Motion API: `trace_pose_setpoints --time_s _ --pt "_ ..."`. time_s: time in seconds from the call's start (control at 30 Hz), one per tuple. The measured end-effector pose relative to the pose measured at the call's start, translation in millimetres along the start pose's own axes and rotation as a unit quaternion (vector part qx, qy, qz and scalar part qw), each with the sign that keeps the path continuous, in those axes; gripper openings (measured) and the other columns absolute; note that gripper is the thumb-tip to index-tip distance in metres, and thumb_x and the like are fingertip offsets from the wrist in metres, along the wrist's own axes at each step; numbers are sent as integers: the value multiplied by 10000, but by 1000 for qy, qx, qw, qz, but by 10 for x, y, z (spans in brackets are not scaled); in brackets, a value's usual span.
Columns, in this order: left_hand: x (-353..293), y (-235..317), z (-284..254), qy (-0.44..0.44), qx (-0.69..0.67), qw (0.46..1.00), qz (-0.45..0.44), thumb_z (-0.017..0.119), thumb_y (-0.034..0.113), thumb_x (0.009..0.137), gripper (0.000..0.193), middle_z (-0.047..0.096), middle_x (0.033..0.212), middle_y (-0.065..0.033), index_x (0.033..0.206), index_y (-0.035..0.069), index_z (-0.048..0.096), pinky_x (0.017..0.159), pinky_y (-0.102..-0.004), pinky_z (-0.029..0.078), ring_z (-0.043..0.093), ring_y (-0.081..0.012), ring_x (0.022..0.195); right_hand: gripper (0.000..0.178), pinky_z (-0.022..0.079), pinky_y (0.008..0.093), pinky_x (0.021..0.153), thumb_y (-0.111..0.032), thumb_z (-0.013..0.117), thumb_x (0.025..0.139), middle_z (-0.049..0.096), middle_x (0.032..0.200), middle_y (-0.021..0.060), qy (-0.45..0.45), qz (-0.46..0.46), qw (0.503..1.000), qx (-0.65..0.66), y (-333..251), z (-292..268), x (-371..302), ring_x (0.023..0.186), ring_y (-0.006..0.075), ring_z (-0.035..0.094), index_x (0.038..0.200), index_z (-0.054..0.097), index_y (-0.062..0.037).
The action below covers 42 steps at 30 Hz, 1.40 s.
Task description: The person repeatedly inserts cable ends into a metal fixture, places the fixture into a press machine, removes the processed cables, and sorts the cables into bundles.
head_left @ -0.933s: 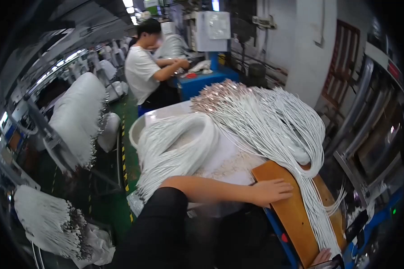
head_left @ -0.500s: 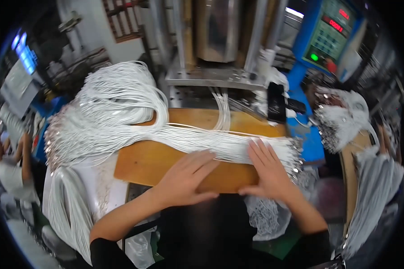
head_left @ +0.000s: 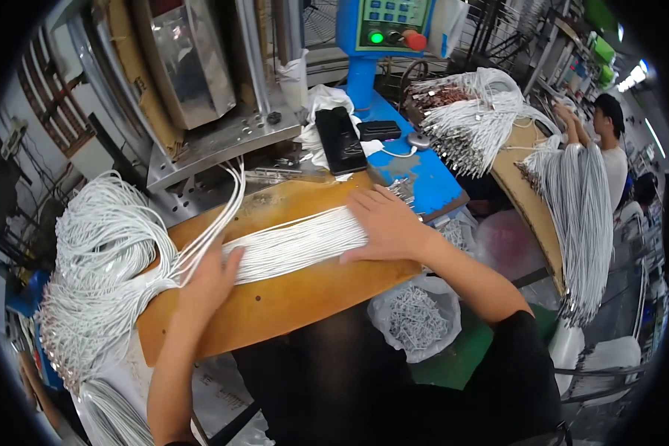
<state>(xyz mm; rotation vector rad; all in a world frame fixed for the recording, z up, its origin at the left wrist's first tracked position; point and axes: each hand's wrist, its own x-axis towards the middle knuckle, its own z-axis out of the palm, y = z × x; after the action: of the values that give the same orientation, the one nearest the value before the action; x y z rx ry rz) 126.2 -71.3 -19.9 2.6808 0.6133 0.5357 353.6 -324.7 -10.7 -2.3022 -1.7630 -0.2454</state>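
A flat row of white cables (head_left: 297,244) lies side by side across a brown wooden board (head_left: 327,293). My right hand (head_left: 390,227) rests palm down over the row's right end, fingers stretched out; metal cable ends (head_left: 401,191) show just beyond it. At the row's left part, my left hand (head_left: 207,286) lies on the cables, its thumb apart from the fingers. A few loose cables (head_left: 227,212) run from near that hand up under the metal press (head_left: 223,145). Left of the board, the cables join a large looped heap of white cables (head_left: 108,238).
A black phone (head_left: 340,140) and a small black device (head_left: 379,131) lie near a blue stand (head_left: 424,178). Below the board sits a bag-lined bin of small pieces (head_left: 418,320). More cable bundles (head_left: 468,119) occupy a side bench (head_left: 524,186). A co-worker (head_left: 609,149) is at far right.
The view has swung right. My left hand has moved left along the cables, leaving a wider gap between my hands. My right hand now covers the right end of the row.
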Motion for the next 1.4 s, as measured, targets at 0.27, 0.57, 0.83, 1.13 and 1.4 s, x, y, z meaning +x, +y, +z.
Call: trace_pose_setpoints --time_s 0.27,0.57,0.83,1.13,1.4 --pt "438 -14 -195 -204 -174 956 -118 605 297 902 304 660 982 -158 1021 22 654 839 -341 472 622 -290 908 393 478 484 810 -392 476 945 651 956 206 -127 -19 978 165 -637 269 885 944 382 617 981 621 -27" --pt "208 -315 144 35 -11 994 104 534 228 931 256 655 945 -197 1016 10 637 821 -395 474 628 -327 892 272 482 492 783 -278 540 915 664 948 199 -169 97 981 15 271 -105 496 895 402 623 973 645 -33" --pt "429 -595 -302 -103 -436 894 15 588 184 898 219 655 774 -96 904 -25 654 641 -353 494 634 -217 689 219 477 487 792 -214 535 908 655 952 191 0 -75 984 161 -475 139 793 888 396 612 977 619 -25" --pt "100 555 -11 -448 -421 785 76 580 309 958 312 670 816 -59 922 1 617 555 -300 521 637 -138 660 201 495 445 772 -28 596 778 629 950 154 141 -84 986 0 -9 102 316 874 376 602 977 625 -23" --pt "569 755 218 -342 -552 755 -88 502 307 983 328 574 632 -55 927 -8 572 457 -265 458 569 -148 486 270 500 429 786 1 594 767 645 946 153 28 -11 947 319 -254 -211 805 894 369 608 1032 631 -37"
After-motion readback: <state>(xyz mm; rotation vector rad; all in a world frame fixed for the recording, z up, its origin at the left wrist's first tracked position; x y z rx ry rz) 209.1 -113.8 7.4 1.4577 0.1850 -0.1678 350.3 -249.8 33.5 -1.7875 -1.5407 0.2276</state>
